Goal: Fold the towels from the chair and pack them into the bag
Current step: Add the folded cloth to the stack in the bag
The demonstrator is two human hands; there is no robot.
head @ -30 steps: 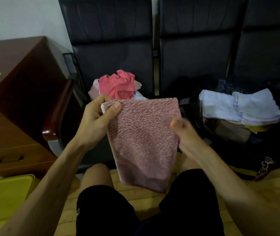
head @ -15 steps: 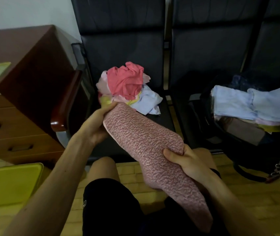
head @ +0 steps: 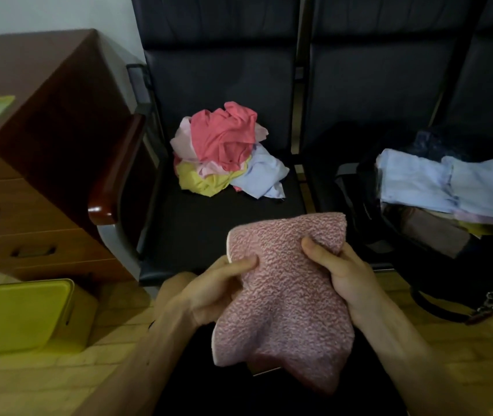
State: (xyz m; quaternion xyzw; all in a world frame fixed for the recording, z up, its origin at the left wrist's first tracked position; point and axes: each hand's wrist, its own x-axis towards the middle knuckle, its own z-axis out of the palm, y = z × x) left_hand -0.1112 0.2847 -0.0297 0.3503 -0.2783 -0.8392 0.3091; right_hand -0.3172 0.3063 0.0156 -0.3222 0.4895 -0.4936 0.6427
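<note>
A row of black padded chairs [head: 224, 85] spans twelve to two o'clock; a dark wooden desk [head: 59, 130] with drawers stands at nine; pale wall [head: 44, 10] at eleven; tan block-patterned floor [head: 29, 385] at seven; light is dim.

A folded pink towel [head: 287, 298] is held off the front edge of the chair seat [head: 209, 229]. Coral, yellow and blue crumpled towels [head: 224, 151] heap near its back. Folded blue towels [head: 449, 181] top the black bag [head: 359, 205].

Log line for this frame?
stage: folding | left hand, right hand: grip fuzzy pink towel | black chair: crumpled cloth pile | black bag: folded pale-blue towels
</note>
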